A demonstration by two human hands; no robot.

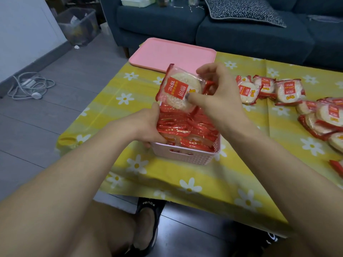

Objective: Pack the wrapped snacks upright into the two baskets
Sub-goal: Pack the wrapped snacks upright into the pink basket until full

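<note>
Surface: low table under a yellow daisy-print cloth (213, 184), pink tray (172, 52) at its far edge.
Basket: pink basket (187, 156), packed with upright red-wrapped snacks.
Right hand (219, 97): pinches one wrapped snack (180, 91) above the basket.
Left hand (148, 125): grips the basket's left rim.
Loose snacks (289, 101): heaped on the cloth, right.
Room: grey floor, dark blue sofa (241, 30) behind the table.

R hand (219, 93) holds snack (179, 89) over basket (187, 154).
</note>
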